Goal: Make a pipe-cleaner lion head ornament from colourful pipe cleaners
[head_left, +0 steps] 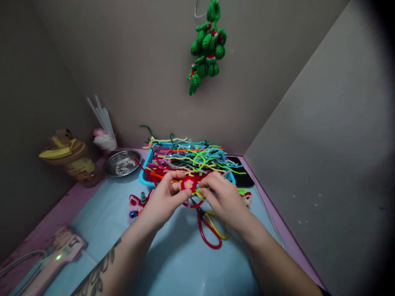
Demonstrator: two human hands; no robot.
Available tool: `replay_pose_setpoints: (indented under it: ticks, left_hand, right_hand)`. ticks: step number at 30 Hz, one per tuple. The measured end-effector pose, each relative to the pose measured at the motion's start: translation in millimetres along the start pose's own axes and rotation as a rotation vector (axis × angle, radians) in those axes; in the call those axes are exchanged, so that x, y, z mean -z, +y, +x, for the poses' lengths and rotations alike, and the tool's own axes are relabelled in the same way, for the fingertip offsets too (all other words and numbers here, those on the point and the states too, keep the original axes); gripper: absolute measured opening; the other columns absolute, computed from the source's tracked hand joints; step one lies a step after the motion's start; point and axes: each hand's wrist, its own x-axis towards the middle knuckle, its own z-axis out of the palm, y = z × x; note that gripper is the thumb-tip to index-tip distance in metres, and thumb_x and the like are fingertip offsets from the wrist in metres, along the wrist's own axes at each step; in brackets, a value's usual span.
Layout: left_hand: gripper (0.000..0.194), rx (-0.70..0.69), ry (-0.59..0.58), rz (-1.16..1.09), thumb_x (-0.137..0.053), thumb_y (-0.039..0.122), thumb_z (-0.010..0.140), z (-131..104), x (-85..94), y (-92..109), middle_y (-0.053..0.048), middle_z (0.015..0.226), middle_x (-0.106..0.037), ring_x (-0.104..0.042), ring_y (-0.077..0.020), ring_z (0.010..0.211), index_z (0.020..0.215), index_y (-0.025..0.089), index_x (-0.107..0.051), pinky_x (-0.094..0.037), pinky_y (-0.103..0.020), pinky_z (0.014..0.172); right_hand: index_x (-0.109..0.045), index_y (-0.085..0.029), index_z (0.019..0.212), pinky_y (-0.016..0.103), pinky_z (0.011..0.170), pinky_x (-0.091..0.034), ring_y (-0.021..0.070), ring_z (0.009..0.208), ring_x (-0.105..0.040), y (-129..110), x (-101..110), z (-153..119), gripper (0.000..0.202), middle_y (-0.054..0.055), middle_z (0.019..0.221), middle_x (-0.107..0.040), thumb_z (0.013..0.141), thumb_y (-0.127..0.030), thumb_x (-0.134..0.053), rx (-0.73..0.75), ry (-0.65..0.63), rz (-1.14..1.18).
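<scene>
Between my two hands, above the blue table cover, is a small red fuzzy piece (pixel 187 179) with a pink flower (pixel 189 184) that has a yellow centre. My left hand (pixel 165 195) pinches its left side between thumb and fingers. At its right, my right hand (pixel 225 199) closes thumb and fingertips around a short yellow pipe cleaner (pixel 199 194) at the piece's edge. A red-and-pink loop shows just below the piece; whether it is joined on is unclear. Scissors (pixel 201 212) with one red and one yellow handle lie under my hands, their blades partly hidden.
Behind my hands a blue tray (pixel 142 177) overflows with colourful pipe cleaners (pixel 200 158). A metal bowl (pixel 108 163) holds white beads. A cup (pixel 82 168), a pink figure (pixel 134 205), a black phone-like slab (pixel 247 179) and a pale device (pixel 57 259) surround them. Green ornaments (pixel 206 45) hang above.
</scene>
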Motion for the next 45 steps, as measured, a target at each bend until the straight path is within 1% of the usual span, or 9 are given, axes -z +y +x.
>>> replay_pose_setpoints:
  ticks: [4,10,18,22,26,30,35,39,45]
  left_hand:
    - [0.041,0.039,0.007,-0.027,-0.073,0.027,0.065,-0.5,-0.5,0.3,0.002,0.068,-0.06,-0.054,-0.0097,0.059,0.099,0.018,-0.051,-0.038,-0.02,0.058]
    - [0.045,0.091,-0.044,-0.081,-0.074,0.025,0.063,0.5,0.4,-0.8,0.0,0.072,-0.063,-0.057,-0.011,0.062,0.101,0.017,-0.051,-0.04,-0.022,0.061]
    - [0.046,0.103,-0.059,-0.06,-0.072,0.025,0.065,0.0,-0.1,-0.4,0.004,0.06,-0.056,-0.052,-0.0091,0.052,0.105,0.016,-0.05,-0.041,-0.023,0.056]
    - [0.055,0.122,-0.084,-0.09,-0.072,0.026,0.065,-0.2,0.6,-1.4,0.001,0.066,-0.059,-0.054,-0.0099,0.055,0.113,0.015,-0.048,-0.041,-0.023,0.057]
    - [0.055,0.102,-0.067,-0.086,-0.073,0.024,0.065,-0.9,-2.2,-2.5,0.0,0.071,-0.063,-0.056,-0.0096,0.058,0.112,0.016,-0.047,-0.04,-0.021,0.059]
    - [0.054,0.064,-0.028,-0.069,-0.074,0.021,0.063,-3.0,-6.1,-1.5,-0.001,0.076,-0.065,-0.059,-0.0108,0.064,0.11,0.017,-0.048,-0.041,-0.02,0.059]
    - [0.053,0.06,-0.054,-0.062,-0.072,0.022,0.066,-4.6,-5.9,0.6,-0.002,0.081,-0.066,-0.06,-0.0105,0.069,0.112,0.017,-0.046,-0.043,-0.021,0.064]
    - [0.055,0.061,-0.038,-0.029,-0.072,0.022,0.066,-4.0,-6.0,-0.4,-0.002,0.08,-0.065,-0.059,-0.0103,0.068,0.114,0.017,-0.045,-0.043,-0.02,0.063]
    - [0.054,0.067,0.085,0.078,-0.072,0.023,0.064,-2.0,-8.2,-4.9,0.002,0.068,-0.063,-0.057,-0.0087,0.057,0.111,0.016,-0.045,-0.039,-0.017,0.054]
  right_hand:
    - [-0.056,-0.022,0.077,0.026,0.064,-0.041,0.015,0.073,-0.051,-1.8,1.8,0.2,0.014,0.001,0.075,-0.054,0.085,-0.015,-0.047,0.026,-0.019,0.074]
    - [-0.058,-0.022,0.079,0.028,0.068,-0.042,0.0152,0.075,-0.052,1.3,4.5,1.7,0.015,0.002,0.078,-0.054,0.085,-0.014,-0.047,0.065,-0.014,0.154]
    - [-0.058,-0.021,0.079,0.027,0.069,-0.042,0.0143,0.076,-0.052,2.9,3.0,3.0,0.015,0.002,0.078,-0.055,0.084,-0.012,-0.048,0.066,-0.038,0.189]
    - [-0.059,-0.021,0.078,0.028,0.07,-0.042,0.0147,0.076,-0.052,3.1,3.5,3.7,0.016,0.002,0.078,-0.056,0.085,-0.012,-0.046,0.082,-0.057,0.193]
    - [-0.059,-0.02,0.079,0.027,0.07,-0.042,0.0146,0.077,-0.052,1.8,4.6,3.3,0.016,0.003,0.079,-0.055,0.085,-0.012,-0.045,0.083,-0.065,0.183]
    - [-0.06,-0.02,0.081,0.027,0.071,-0.042,0.0141,0.076,-0.052,-0.1,3.8,1.2,0.016,0.002,0.079,-0.055,0.086,-0.012,-0.046,0.107,-0.02,0.16]
    - [-0.061,-0.019,0.083,0.026,0.071,-0.043,0.0135,0.078,-0.053,0.0,2.4,0.1,0.017,0.003,0.081,-0.056,0.086,-0.012,-0.047,0.13,0.017,0.151]
    - [-0.061,-0.02,0.085,0.027,0.073,-0.043,0.0146,0.08,-0.053,1.1,0.9,-0.7,0.018,0.004,0.083,-0.057,0.085,-0.011,-0.046,0.175,0.047,0.067]
    - [-0.063,-0.019,0.087,0.032,0.074,-0.042,0.0179,0.08,-0.05,0.9,-5.0,-3.0,0.022,0.007,0.084,-0.059,0.087,-0.013,-0.042,0.234,0.034,-0.167]
